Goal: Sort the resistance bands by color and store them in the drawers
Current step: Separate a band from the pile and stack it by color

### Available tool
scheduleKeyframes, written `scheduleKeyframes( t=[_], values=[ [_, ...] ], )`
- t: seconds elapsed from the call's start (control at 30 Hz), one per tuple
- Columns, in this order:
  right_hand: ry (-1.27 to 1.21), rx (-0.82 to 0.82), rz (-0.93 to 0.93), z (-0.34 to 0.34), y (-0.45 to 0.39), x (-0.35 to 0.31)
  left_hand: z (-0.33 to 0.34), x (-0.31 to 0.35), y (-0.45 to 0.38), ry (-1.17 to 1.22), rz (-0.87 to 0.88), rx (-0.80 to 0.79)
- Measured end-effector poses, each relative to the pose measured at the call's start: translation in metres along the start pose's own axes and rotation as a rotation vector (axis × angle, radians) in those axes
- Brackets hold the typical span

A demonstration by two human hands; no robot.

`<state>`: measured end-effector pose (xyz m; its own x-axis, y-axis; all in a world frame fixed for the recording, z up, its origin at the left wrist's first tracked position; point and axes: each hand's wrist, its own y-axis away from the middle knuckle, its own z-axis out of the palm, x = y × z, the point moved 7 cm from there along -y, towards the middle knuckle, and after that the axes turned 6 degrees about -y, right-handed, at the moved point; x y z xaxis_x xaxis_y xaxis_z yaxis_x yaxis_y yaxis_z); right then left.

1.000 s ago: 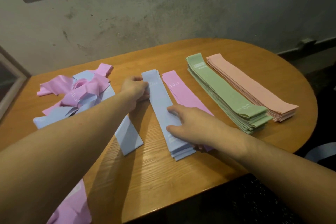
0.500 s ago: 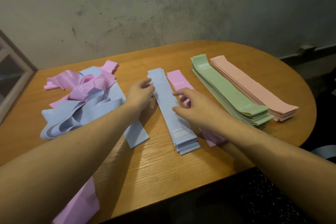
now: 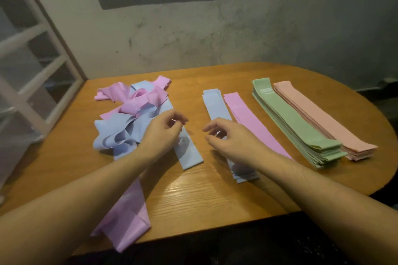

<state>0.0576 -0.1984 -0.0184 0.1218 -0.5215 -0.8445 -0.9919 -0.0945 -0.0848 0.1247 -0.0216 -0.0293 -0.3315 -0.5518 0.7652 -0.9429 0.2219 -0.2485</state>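
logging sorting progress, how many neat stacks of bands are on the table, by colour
blue stack: 1
pink stack: 1
green stack: 1
peach stack: 1
total: 4 neat stacks, plus 1 unsorted pile of blue and pink bands; the bands inside each cannot be counted.

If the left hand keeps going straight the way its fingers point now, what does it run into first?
The left hand points right, toward the right hand, which seems to hover across a bare strip of table. It would likely meet those fingers first, then the blue stack behind; relative height is unclear.
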Motion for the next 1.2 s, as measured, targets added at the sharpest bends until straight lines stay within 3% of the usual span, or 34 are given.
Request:
scheduleKeyframes(
  t=[0.1, 0.23, 0.5, 0.63, 0.83, 1.03, 1.2],
  values=[
    [0.009, -0.005, -0.019, 0.014, -0.001, -0.008, -0.016, -0.005, 0.024, -0.089, 0.102, -0.016],
    [0.014, -0.021, -0.034, 0.031, -0.004, -0.016, -0.034, -0.020, 0.045, -0.090, 0.087, -0.008],
    [0.098, -0.061, -0.040, 0.056, -0.013, -0.028, -0.077, -0.040, 0.064, -0.003, 0.113, 0.180],
    [0.162, -0.033, -0.091, 0.068, -0.024, -0.037, -0.073, -0.042, 0.071, -0.120, 0.179, 0.174],
    [0.273, -0.017, -0.179, 0.089, -0.040, -0.049, -0.055, -0.032, 0.074, -0.359, 0.330, 0.027],
    [0.366, 0.001, -0.169, 0.112, -0.056, -0.041, -0.053, -0.032, 0.069, -0.430, 0.279, 0.003],
    [0.375, 0.116, -0.186, 0.116, -0.052, -0.028, -0.051, -0.033, 0.072, -0.535, 0.283, -0.003]
  ],
)
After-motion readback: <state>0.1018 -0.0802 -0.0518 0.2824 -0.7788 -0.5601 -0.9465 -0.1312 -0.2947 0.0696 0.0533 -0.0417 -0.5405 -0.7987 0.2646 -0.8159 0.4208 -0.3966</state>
